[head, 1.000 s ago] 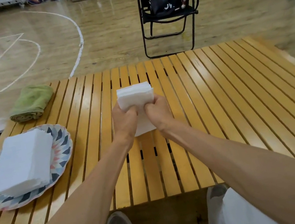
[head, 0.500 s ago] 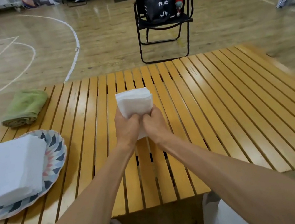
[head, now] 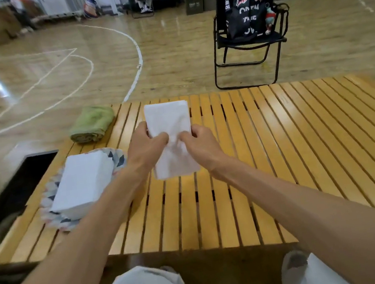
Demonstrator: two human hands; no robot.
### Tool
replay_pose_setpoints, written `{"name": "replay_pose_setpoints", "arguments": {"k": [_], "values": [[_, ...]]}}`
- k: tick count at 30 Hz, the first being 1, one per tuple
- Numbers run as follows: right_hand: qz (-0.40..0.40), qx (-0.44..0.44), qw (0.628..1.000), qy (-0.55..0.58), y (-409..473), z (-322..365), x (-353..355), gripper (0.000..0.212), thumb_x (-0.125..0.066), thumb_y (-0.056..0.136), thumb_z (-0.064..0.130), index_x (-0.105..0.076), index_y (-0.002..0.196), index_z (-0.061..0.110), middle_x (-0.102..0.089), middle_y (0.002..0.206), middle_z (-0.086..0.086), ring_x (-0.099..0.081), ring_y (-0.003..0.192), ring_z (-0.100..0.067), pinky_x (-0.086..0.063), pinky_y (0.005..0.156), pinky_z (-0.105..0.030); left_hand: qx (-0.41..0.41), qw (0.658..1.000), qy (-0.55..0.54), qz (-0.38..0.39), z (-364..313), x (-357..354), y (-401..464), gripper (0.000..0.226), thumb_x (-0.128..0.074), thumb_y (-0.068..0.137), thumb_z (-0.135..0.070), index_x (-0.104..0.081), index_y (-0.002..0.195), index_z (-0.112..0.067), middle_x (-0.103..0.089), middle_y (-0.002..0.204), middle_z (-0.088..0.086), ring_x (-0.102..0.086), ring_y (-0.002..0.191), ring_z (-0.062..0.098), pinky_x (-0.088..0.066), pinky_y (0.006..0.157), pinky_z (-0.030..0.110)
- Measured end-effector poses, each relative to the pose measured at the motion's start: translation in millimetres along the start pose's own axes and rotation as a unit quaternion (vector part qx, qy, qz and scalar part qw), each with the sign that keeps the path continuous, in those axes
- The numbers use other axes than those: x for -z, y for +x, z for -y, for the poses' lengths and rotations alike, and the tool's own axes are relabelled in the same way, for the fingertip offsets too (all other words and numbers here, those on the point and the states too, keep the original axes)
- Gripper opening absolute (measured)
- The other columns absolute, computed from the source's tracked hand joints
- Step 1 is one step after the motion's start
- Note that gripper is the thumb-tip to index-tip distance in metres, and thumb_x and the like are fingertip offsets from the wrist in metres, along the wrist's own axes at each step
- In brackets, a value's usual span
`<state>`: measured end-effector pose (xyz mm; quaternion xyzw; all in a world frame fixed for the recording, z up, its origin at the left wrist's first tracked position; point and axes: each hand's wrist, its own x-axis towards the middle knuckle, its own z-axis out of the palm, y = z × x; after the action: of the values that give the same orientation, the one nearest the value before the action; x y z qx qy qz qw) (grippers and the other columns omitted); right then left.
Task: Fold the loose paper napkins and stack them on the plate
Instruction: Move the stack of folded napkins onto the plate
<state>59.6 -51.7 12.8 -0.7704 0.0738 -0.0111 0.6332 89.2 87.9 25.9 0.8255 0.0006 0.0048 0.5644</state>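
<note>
A white paper napkin [head: 170, 124] is held up above the slatted wooden table [head: 282, 150], its long side running away from me. My left hand [head: 146, 146] grips its left edge and my right hand [head: 200, 143] pinches its middle from the right, thumbs meeting on the paper. To the left stands a patterned plate [head: 117, 157] carrying a stack of folded white napkins [head: 84, 181]. The plate sits close beside my left forearm.
A rolled green towel [head: 92, 123] lies at the table's far left corner. A black folding chair [head: 248, 39] with a shark-print bag stands on the gym floor beyond the table. A dark opening lies off the table's left edge.
The view has swung right and tilted down. The napkin now shows longer, hanging below my hands, and both hands have shifted toward the plate side of the table.
</note>
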Motion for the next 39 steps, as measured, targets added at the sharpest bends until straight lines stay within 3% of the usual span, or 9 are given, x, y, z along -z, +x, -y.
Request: {"name": "replay_pose_setpoints", "arguments": {"k": [5, 8, 11, 16, 28, 30, 33, 36, 39], "values": [[0.076, -0.02, 0.997, 0.012, -3, 30, -81, 0.026, -0.049, 0.1, 0.027, -0.066, 0.111, 0.011, -0.072, 0.106, -0.007, -0.069, 0.096, -0.03, -0.058, 0.078, -0.045, 0.04, 0.996, 0.021, -0.071, 18, 88, -5, 0.031, -0.059, 0.086, -0.022, -0.059, 0.116, -0.015, -0.068, 0.102, 0.0, -0.066, 0.086, 0.018, -0.052, 0.065, 0.033], [0.132, -0.061, 0.989, 0.039, -3, 41, -125, 0.025, -0.046, 0.1, 0.024, -0.063, 0.107, 0.006, -0.071, 0.099, -0.014, -0.069, 0.089, -0.032, -0.056, 0.066, -0.038, 0.07, 0.992, 0.032, -0.097, 30, 133, -1, 0.038, -0.052, 0.085, -0.039, -0.064, 0.113, -0.016, -0.071, 0.107, 0.006, -0.068, 0.094, 0.027, -0.058, 0.084, 0.048], [0.148, -0.095, 0.983, 0.052, 2, 51, -157, 0.017, -0.045, 0.099, 0.019, -0.059, 0.098, 0.008, -0.067, 0.091, -0.01, -0.066, 0.078, -0.025, -0.051, 0.056, -0.028, 0.078, 0.988, 0.078, -0.113, 43, 164, 5, 0.022, -0.047, 0.097, -0.026, -0.065, 0.104, -0.016, -0.07, 0.106, 0.009, -0.066, 0.096, 0.031, -0.053, 0.089, 0.046], [0.192, -0.138, 0.971, -0.019, 13, 51, -190, 0.037, -0.042, 0.099, 0.023, -0.05, 0.131, 0.006, -0.068, 0.104, -0.012, -0.07, 0.078, -0.024, -0.053, 0.047, -0.025, 0.062, 0.98, 0.156, -0.108, 69, 189, 20, 0.026, -0.05, 0.098, -0.024, -0.062, 0.12, -0.016, -0.067, 0.11, 0.008, -0.062, 0.1, 0.029, -0.053, 0.093, 0.045], [0.144, -0.092, 0.974, -0.149, 29, 35, -211, 0.009, -0.04, 0.101, 0.02, -0.044, 0.103, 0.013, -0.063, 0.091, -0.008, -0.072, 0.085, -0.028, -0.041, 0.034, -0.018, 0.055, 0.984, 0.118, -0.122, 121, 190, 44, 0.03, -0.055, 0.099, -0.025, -0.06, 0.127, -0.016, -0.066, 0.114, 0.006, -0.063, 0.101, 0.023, -0.052, 0.087, 0.04], [0.132, -0.087, 0.976, -0.15, 31, 32, -211, 0.008, -0.042, 0.1, 0.021, -0.045, 0.104, 0.014, -0.063, 0.092, -0.007, -0.071, 0.082, -0.026, -0.058, 0.051, -0.026, 0.045, 0.982, 0.135, -0.126, 125, 186, 45, 0.031, -0.056, 0.099, -0.025, -0.059, 0.128, -0.016, -0.066, 0.116, 0.005, -0.062, 0.103, 0.021, -0.051, 0.084, 0.037], [0.105, -0.066, 0.974, -0.189, 28, 24, -211, 0.019, -0.046, 0.098, 0.03, -0.049, 0.109, 0.014, -0.062, 0.092, -0.004, -0.064, 0.078, -0.022, -0.056, 0.066, -0.034, 0.032, 0.97, 0.191, -0.145, 127, 183, 42, 0.036, -0.057, 0.099, -0.03, -0.056, 0.132, -0.014, -0.061, 0.118, 0.004, -0.059, 0.102, 0.019, -0.047, 0.083, 0.032], [0.033, 0.049, 0.955, -0.291, 25, 15, -212, 0.038, -0.045, 0.098, 0.035, -0.047, 0.128, 0.012, -0.059, 0.119, -0.008, -0.059, 0.101, -0.028, -0.053, 0.085, -0.045, -0.063, 0.926, 0.322, -0.188, 123, 185, 36, 0.033, -0.055, 0.1, -0.025, -0.057, 0.13, -0.013, -0.056, 0.125, 0.01, -0.058, 0.107, 0.028, -0.048, 0.093, 0.042], [0.039, 0.208, 0.891, -0.402, 26, 9, -216, 0.041, -0.039, 0.102, 0.03, -0.046, 0.138, 0.012, -0.045, 0.144, -0.011, -0.042, 0.131, -0.031, -0.036, 0.107, -0.045, -0.173, 0.88, 0.424, -0.124, 119, 185, 32, 0.034, -0.05, 0.101, -0.015, -0.057, 0.133, -0.011, -0.054, 0.139, 0.011, -0.05, 0.125, 0.032, -0.036, 0.107, 0.045]]}}
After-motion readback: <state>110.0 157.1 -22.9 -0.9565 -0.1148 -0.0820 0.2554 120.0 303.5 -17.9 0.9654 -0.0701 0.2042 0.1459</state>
